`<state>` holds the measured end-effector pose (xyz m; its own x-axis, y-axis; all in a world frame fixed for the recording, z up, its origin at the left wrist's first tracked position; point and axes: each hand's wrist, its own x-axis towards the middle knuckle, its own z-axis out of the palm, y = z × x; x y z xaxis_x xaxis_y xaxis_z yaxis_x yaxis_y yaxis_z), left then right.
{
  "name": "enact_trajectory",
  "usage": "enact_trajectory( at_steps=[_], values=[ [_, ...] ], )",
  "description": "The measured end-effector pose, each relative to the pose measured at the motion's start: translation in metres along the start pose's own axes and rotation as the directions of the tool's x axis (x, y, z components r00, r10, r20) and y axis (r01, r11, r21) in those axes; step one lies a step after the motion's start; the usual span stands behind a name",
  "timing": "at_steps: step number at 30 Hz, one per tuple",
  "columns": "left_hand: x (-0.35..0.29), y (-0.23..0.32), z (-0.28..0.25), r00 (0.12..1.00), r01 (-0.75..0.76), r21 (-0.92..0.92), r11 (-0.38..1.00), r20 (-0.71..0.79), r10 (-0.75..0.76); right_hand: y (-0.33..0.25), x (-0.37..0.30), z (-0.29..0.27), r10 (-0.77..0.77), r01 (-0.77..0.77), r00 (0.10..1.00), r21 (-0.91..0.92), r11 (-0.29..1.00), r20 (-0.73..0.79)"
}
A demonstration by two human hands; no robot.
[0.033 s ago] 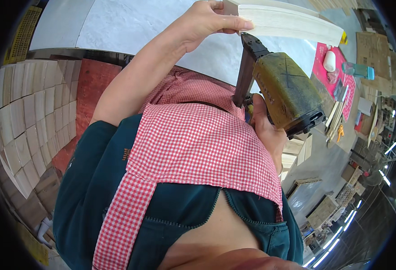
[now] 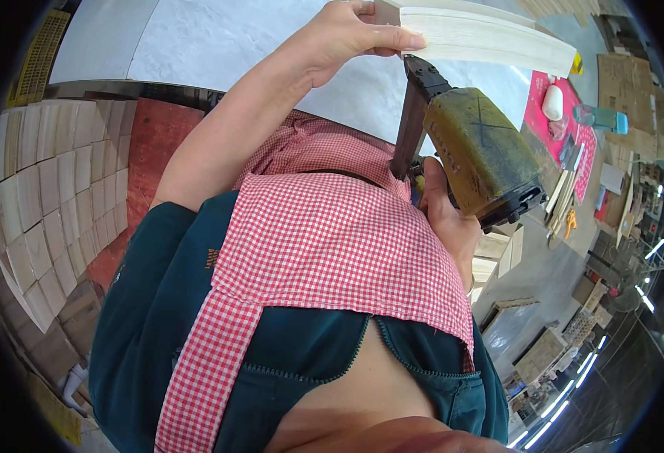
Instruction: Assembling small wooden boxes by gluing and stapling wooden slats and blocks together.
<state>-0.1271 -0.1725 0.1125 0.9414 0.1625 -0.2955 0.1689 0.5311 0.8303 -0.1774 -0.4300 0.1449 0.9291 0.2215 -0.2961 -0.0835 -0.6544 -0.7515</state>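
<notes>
My left hand grips the corner of a pale wooden frame, thumb lying along the near board and fingers behind it. In my right hand is a worn yellow-and-black nail gun, its handle mostly hidden behind the gun's body and my apron. The tip of the nail gun's nose is at the frame's near corner, just below my left thumb; whether it touches the wood I cannot tell. Under the frame lies a white marbled tabletop.
Stacked wooden pieces stand at the left beside a red board. Toward the right are a pink sheet with a white bottle, a clear jar with a blue lid, and orange-handled scissors. More wooden pieces sit by my right arm.
</notes>
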Motion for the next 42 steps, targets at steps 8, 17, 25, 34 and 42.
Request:
enact_trajectory(
  at_steps=[8, 17, 25, 34, 42],
  values=[
    [0.0, -0.003, 0.0, 0.999, -0.034, -0.01, 0.999, -0.013, 0.034, 0.001, 0.001, 0.004, -0.067, 0.066, 0.997, -0.03, 0.997, -0.026],
    [-0.002, 0.0, -0.001, 0.997, -0.032, 0.121, 0.992, -0.066, 0.041, 0.018, 0.006, -0.004, -0.009, 0.024, 0.99, 0.107, 0.994, -0.141],
    [0.013, -0.005, -0.109, 0.967, -0.221, 0.752, 0.621, 0.087, 0.239, 0.053, 0.057, -0.107, -0.215, 0.131, 0.935, -0.288, 0.949, -0.283],
    [0.002, 0.0, -0.152, 0.965, -0.179, 0.915, 0.361, 0.093, 0.243, 0.234, 0.158, -0.172, -0.295, -0.273, 0.832, -0.809, 0.52, -0.47],
    [-0.052, 0.015, -0.171, 0.879, 0.033, 0.743, 0.668, -0.34, 0.334, 0.185, 0.249, -0.215, -0.545, 0.151, 0.732, -0.684, 0.714, -0.408]
  ],
)
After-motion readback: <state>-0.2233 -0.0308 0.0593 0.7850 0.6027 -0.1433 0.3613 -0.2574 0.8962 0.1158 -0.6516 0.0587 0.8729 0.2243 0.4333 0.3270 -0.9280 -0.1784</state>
